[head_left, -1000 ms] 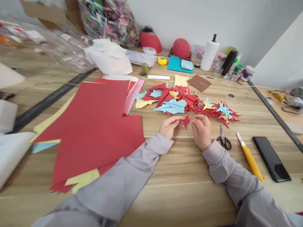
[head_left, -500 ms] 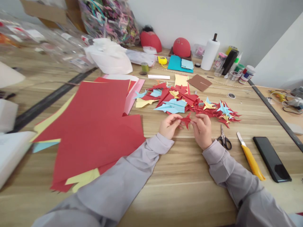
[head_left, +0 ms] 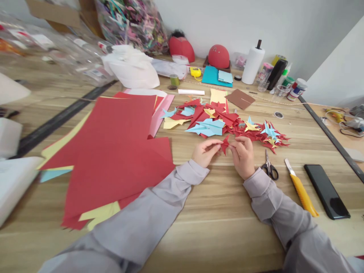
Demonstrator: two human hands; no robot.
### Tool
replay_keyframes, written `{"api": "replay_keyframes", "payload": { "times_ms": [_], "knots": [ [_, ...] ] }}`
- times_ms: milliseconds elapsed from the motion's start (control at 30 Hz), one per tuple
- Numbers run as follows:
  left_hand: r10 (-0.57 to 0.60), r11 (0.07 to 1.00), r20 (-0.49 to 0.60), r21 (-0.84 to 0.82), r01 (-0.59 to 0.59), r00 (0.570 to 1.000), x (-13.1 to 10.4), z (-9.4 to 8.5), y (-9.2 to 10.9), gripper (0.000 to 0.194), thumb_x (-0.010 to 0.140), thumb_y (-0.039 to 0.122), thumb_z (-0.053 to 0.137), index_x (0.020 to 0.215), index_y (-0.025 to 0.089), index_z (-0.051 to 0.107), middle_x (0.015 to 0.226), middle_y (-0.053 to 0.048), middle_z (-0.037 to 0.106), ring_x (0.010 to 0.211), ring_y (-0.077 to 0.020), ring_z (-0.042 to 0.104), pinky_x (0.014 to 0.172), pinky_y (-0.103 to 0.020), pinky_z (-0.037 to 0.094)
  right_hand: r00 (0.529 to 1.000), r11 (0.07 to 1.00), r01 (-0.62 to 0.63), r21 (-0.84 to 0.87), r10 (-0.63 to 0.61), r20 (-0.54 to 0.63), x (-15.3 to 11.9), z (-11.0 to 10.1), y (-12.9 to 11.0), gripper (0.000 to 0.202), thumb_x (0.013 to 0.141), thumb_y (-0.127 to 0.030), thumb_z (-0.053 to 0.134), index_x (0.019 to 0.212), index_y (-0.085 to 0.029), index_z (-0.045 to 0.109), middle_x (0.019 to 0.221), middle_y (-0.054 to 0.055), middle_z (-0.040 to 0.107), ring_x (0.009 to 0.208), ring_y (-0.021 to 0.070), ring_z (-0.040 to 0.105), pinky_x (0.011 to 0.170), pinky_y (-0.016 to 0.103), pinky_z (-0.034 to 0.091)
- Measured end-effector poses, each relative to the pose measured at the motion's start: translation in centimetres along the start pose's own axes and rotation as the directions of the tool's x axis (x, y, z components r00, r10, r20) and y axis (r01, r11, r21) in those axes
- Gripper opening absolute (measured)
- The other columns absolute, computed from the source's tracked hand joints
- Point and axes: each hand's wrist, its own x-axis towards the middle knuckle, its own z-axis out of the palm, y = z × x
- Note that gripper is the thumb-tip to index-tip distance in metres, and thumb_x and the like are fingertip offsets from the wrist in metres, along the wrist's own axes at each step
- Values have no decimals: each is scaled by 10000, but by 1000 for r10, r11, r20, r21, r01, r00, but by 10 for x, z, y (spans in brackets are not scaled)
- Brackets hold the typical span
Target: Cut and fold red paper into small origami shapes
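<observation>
On the left of the bench [head_left: 216, 239], red sheets [head_left: 119, 163] lie in an overlapping stack, yellow strips [head_left: 101, 213] at the near edge, beside the left sleeve [head_left: 148, 216]. Next comes the left hand [head_left: 204, 153], its thumb and fingers pinched on the left side of a small red folded piece [head_left: 225, 145]. The piece is up off the bench, between the two hands, directly right of the left fingertips and directly left of the right ones. Its visible part looks longest from near to far, across the line joining the hands; how much the fingers cover cannot be told. Neither hand is clearly nearer, since both meet it. The right hand [head_left: 243, 157] seems to grasp its right edge between thumb and fingertips, the other fingers curled. Just beyond the hands, a pile [head_left: 212, 113] of folded red, blue and yellow paper spreads rightward. Right of the right hand are scissors [head_left: 268, 169], blades pointing away, then a yellow-handled knife [head_left: 302, 189], then a black phone [head_left: 327, 191].
</observation>
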Motion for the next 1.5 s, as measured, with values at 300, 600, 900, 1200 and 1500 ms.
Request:
{"api": "replay_keyframes", "payload": {
  "times_ms": [300, 600, 900, 1200, 1500],
  "knots": [
    [-27, 999, -47, 39, 29, 999, 1, 0, -2, 199, 638, 296, 712, 761, 139, 712, 732, -53, 702, 573, -147, 615, 565, -293, 536, 998, 996, 56, 73, -56, 2, 1, 0, -3, 191, 846, -249, 581, 1033, -213, 584, 1049, 109, 533, 1001, 238, 533, 871, 438, 477],
    [-62, 998, -94, -38, 58, 994, 4, 0, -3, 182, 573, 258, 722, 705, 134, 698, 638, -20, 667, 512, -107, 565, 515, -252, 510, 997, 993, 73, 94, -73, -1, 3, -1, -5, 256, 833, -232, 591, 1079, -208, 521, 1048, 113, 535, 1015, 240, 530, 885, 441, 477],
    [-92, 993, -87, -81, 85, 992, 7, -3, 0, 230, 552, 269, 747, 709, 124, 665, 572, 5, 629, 487, -99, 556, 512, -250, 500, 1000, 989, 10, 147, -11, 9, 5, -3, -4, 230, 842, -240, 582, 1070, -226, 567, 1047, 99, 528, 1020, 234, 531, 876, 436, 484],
    [-91, 994, -106, -78, 83, 990, 8, -4, -3, 228, 570, 280, 743, 718, 128, 662, 565, 1, 629, 470, -103, 554, 504, -255, 486, 997, 985, -70, 156, 73, -16, 2, 3, 6, 162, 822, -186, 554, 974, -209, 605, 1031, 99, 541, 1015, 230, 543, 896, 441, 466],
    [-77, 997, 0, -6, 77, 997, 3, -2, 3, 198, 573, 255, 743, 716, 130, 683, 607, -15, 658, 499, -107, 562, 533, -254, 475, 993, 958, -40, 284, 7, 115, 5, 1, 2, 162, 800, -252, 642, 950, -213, 596, 1010, 83, 572, 983, 207, 565, 845, 396, 492]
  ]
}}
